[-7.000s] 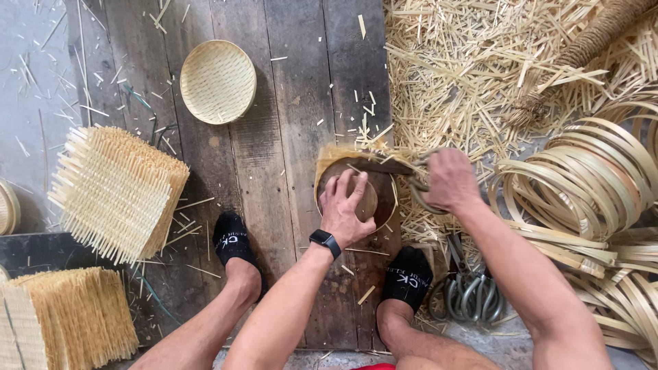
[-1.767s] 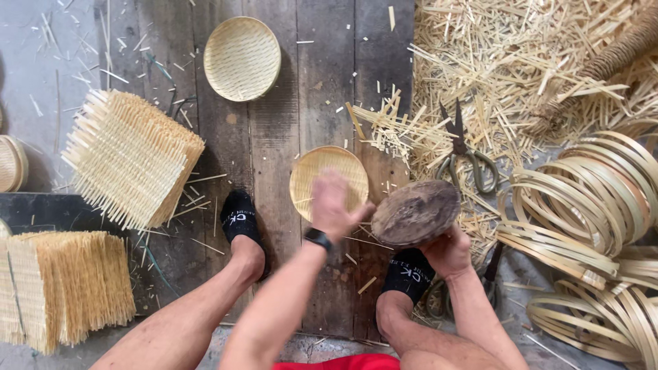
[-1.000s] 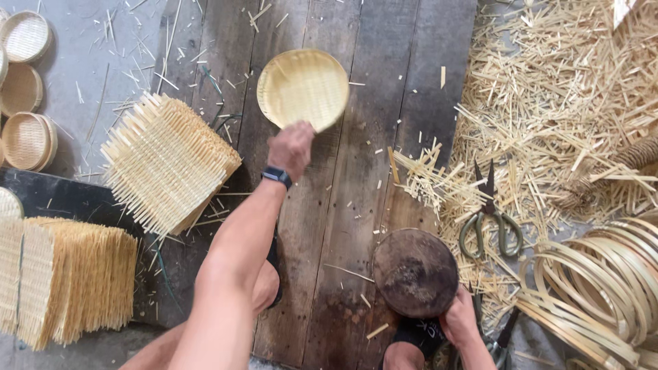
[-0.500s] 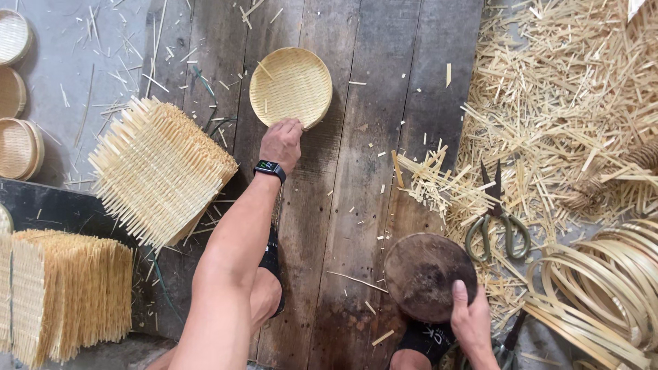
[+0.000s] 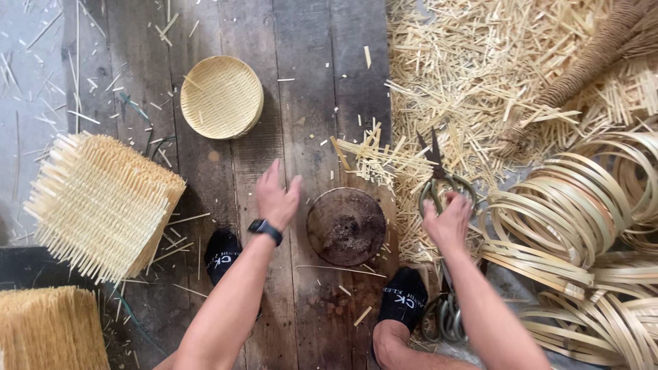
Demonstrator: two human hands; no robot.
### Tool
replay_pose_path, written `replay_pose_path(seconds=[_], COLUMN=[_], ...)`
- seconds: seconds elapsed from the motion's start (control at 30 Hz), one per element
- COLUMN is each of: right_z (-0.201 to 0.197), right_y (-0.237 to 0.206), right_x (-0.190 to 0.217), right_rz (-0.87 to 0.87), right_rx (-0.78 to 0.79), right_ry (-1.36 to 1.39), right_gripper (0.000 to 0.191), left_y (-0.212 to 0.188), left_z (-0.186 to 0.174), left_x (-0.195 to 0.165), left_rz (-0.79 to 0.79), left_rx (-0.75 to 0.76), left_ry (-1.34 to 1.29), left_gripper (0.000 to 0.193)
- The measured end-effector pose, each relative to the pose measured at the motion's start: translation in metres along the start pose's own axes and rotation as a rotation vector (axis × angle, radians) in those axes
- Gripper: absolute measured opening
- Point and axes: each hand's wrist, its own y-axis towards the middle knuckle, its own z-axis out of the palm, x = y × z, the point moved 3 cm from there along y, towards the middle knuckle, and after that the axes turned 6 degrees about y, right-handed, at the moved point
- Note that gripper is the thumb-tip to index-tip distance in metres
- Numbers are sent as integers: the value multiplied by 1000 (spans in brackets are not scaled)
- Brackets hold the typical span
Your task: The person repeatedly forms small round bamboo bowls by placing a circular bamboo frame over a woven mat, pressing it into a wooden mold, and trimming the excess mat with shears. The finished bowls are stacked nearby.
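I start with the plank floor, dark and littered with splinters. At two o'clock from my hands lies the big straw heap, and at three o'clock the stack of bent hoops. At nine o'clock sits the woven mat stack, its stick ends bristling outward, with a second bundle at seven o'clock.

Between my two hands rests the round dark block, flat on the planks, with a clump of dirt or fibre at its middle. At eleven o'clock from it, well apart, lies the shallow woven tray, mouth up and holding only a stray sliver or two.

My left hand hovers just beside the block's left edge, fingers spread wide and gripping nothing. My right hand is at the block's three o'clock, on the scissors; its fingers curl at the handle loops, though I cannot tell whether they truly grip. The scissors' long axis runs roughly twelve to six, blades pointing to twelve into the straw, handles towards me. So the right hand is the one at the scissors, and the left is nearer the block and tray. A second pair of looped handles lies by my right foot at five o'clock.
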Motion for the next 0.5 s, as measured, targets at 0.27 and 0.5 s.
replay_pose_path(seconds=[0.27, 0.5], right_z=[-10, -15], right_y=[36, 44], right_x=[-3, -21], right_rz=[3, 335], right_rx=[86, 379], right_ry=[-378, -4], right_gripper=[77, 62], left_y=[20, -38], left_z=[111, 121], left_x=[-153, -221], left_rz=[-246, 122], left_rx=[511, 520], left_ry=[196, -333], left_gripper=[120, 105])
